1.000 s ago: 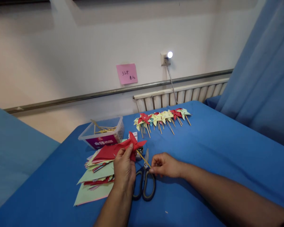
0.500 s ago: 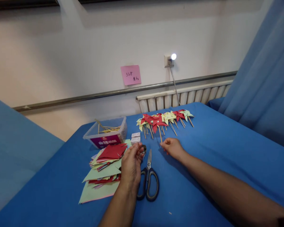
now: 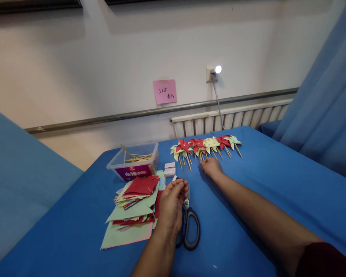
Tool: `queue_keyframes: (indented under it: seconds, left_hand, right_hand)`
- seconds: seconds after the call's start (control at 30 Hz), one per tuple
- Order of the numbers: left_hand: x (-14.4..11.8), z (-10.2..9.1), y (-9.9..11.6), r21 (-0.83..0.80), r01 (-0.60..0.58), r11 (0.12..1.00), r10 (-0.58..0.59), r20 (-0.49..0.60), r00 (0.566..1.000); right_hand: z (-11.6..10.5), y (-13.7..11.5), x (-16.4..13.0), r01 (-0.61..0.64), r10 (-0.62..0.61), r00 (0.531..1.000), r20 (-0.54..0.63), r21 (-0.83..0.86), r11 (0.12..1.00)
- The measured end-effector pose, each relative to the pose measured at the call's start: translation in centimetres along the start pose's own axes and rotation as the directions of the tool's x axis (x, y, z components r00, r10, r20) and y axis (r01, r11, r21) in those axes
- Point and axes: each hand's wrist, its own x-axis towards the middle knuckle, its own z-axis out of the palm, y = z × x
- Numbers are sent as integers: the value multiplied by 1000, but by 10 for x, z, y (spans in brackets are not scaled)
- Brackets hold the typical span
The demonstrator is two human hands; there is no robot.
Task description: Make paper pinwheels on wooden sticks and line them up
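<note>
My right hand (image 3: 211,167) reaches far forward to a row of red and yellow-green paper pinwheels (image 3: 207,144) on wooden sticks. Its fingertips pinch the lower stick end of a red pinwheel (image 3: 197,144) that lies in the row. My left hand (image 3: 172,206) hovers with loosely spread fingers and holds nothing. It is over the blades of black-handled scissors (image 3: 190,230), beside a stack of red and green paper squares (image 3: 134,204).
A clear plastic box (image 3: 134,161) with wooden sticks stands behind the paper stack, with two small white boxes (image 3: 170,169) beside it. All lie on a blue-covered table (image 3: 262,184). Beyond it are a radiator, a wall with a pink note (image 3: 164,91) and a blue curtain at right.
Both hands held the red pinwheel over the paper stack. My left hand let go, and my right hand carried it forward by the stick and laid it in the row.
</note>
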Motion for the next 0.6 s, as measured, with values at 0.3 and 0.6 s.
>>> queue_keyframes:
  seconds: [0.3, 0.6]
  left_hand:
    - [0, 0, -4, 48, 56, 997, -57, 26, 998]
    - [0, 0, -9, 90, 85, 992, -89, 43, 995]
  right_hand:
    - [0, -10, -11, 45, -48, 999, -20, -165, 985]
    - [1, -5, -14, 100, -109, 993, -39, -183, 978]
